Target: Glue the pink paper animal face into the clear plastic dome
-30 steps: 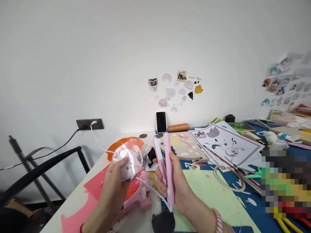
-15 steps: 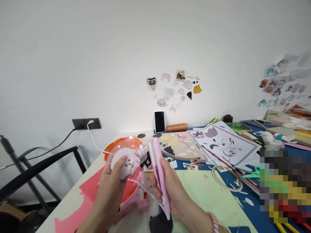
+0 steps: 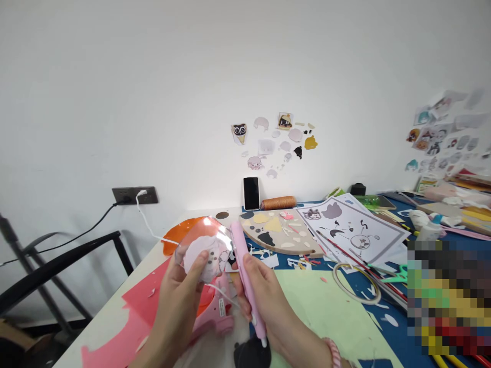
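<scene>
My left hand is closed on a clear plastic pouch with a white cartoon cut-out inside, held up above the table's left part. My right hand grips a slim pink clamp-shaped tool with a white cord. The tool's jaws are closed and its tip sits against the pouch's right edge. Under my hands lies a pink glue gun on red paper.
A wooden board with cut shapes, printed sheets, a tape ring, a light green sheet, a phone and a thread spool crowd the table. A wall socket and black chair are on the left.
The pink tool's two arms, apart a second ago, have closed together and moved left to the pouch's edge. My left hand lowered the pouch slightly.
</scene>
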Demonstrator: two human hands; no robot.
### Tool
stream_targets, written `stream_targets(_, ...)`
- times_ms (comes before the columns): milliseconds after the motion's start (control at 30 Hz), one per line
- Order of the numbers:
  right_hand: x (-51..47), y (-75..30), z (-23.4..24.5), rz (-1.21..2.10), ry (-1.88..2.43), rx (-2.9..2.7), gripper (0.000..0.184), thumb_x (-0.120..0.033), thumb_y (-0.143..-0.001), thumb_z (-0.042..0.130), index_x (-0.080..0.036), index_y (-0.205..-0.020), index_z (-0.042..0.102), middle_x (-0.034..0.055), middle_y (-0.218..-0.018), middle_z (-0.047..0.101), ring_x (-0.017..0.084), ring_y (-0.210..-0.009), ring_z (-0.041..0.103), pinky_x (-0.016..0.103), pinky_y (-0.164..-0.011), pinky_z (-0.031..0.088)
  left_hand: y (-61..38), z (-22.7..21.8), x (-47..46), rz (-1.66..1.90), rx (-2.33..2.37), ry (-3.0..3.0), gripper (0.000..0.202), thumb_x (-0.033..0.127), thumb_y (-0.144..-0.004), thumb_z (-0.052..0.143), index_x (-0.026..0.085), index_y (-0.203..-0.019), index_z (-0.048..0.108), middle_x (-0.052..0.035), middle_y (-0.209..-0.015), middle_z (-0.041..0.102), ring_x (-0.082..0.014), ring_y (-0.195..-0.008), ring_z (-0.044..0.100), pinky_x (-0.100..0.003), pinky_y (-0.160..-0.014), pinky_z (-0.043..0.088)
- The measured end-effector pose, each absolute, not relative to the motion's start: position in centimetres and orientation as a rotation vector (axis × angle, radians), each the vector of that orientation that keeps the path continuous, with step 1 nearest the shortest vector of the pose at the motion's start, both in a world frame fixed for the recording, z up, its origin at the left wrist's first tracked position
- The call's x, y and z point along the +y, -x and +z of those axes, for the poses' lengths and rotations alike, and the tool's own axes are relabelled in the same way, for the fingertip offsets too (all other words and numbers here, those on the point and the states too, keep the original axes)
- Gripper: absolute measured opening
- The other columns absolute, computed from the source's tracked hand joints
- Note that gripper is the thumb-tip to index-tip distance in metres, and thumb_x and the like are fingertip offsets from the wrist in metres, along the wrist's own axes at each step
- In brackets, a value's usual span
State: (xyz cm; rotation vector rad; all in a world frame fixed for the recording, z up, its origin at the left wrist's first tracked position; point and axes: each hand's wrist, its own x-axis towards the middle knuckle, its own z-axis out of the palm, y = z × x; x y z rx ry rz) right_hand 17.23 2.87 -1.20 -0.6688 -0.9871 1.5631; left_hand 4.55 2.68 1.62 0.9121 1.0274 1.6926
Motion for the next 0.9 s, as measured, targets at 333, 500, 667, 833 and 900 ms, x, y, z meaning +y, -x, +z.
stream_targets(333, 3.36, -17.71, -1.42, 1.474, 0.745, -1.041, 0.049, -0.067, -0.076, 0.054, -0.019, -0.075, 0.049, -0.0097, -0.048, 0.043, 0.002, -0.027, 0.029, 0.015, -0.026, 0.020, -4.91, 1.10, 2.73, 1.705, 1.010, -0.921, 0.033, 0.037, -0.064, 0.080, 0.028, -0.088, 0.059, 0.0053, -0.085, 0.070, -0.0115, -0.075, 0.064, -0.016, -0.064, 0.053)
stream_targets(500, 3.13, -17.84, -1.12, 1.460, 0.768, -1.058, 0.050, -0.068, -0.076, 0.053, -0.019, -0.072, 0.049, -0.0096, -0.048, 0.042, 0.002, -0.027, 0.028, 0.015, -0.025, 0.018, -4.98, 0.98, 2.72, 1.697, 1.050, -0.935, 0.030, 0.038, -0.066, 0.078, 0.028, -0.087, 0.059, 0.0048, -0.085, 0.070, -0.0128, -0.074, 0.064, -0.018, -0.062, 0.054)
stream_targets(667, 3.17, -17.92, -1.12, 1.446, 0.790, -1.081, 0.050, -0.068, -0.076, 0.052, -0.019, -0.070, 0.048, -0.0098, -0.047, 0.041, 0.002, -0.026, 0.027, 0.015, -0.025, 0.019, -4.99, 1.10, 2.57, 1.691, 1.019, -0.933, 0.028, 0.036, -0.067, 0.078, 0.027, -0.087, 0.059, 0.0051, -0.089, 0.069, -0.0104, -0.078, 0.064, -0.015, -0.069, 0.054)
stream_targets(833, 3.16, -18.08, -1.05, 1.447, 0.794, -1.094, 0.048, -0.066, -0.079, 0.051, -0.019, -0.071, 0.048, -0.0095, -0.047, 0.041, 0.002, -0.027, 0.027, 0.016, -0.025, 0.019, -5.09, 1.30, 2.59, 1.699, 1.005, -0.930, 0.032, 0.035, -0.066, 0.079, 0.026, -0.088, 0.058, 0.0053, -0.084, 0.069, -0.0099, -0.077, 0.064, -0.015, -0.070, 0.053)
stream_targets(900, 3.09, -18.12, -1.05, 1.455, 0.801, -1.099, 0.047, -0.066, -0.079, 0.050, -0.019, -0.071, 0.048, -0.0093, -0.048, 0.041, 0.002, -0.027, 0.027, 0.016, -0.025, 0.020, -5.10, 1.38, 2.61, 1.708, 1.009, -0.911, 0.035, 0.034, -0.065, 0.080, 0.027, -0.092, 0.058, 0.0050, -0.085, 0.069, -0.0093, -0.076, 0.064, -0.014, -0.070, 0.053)
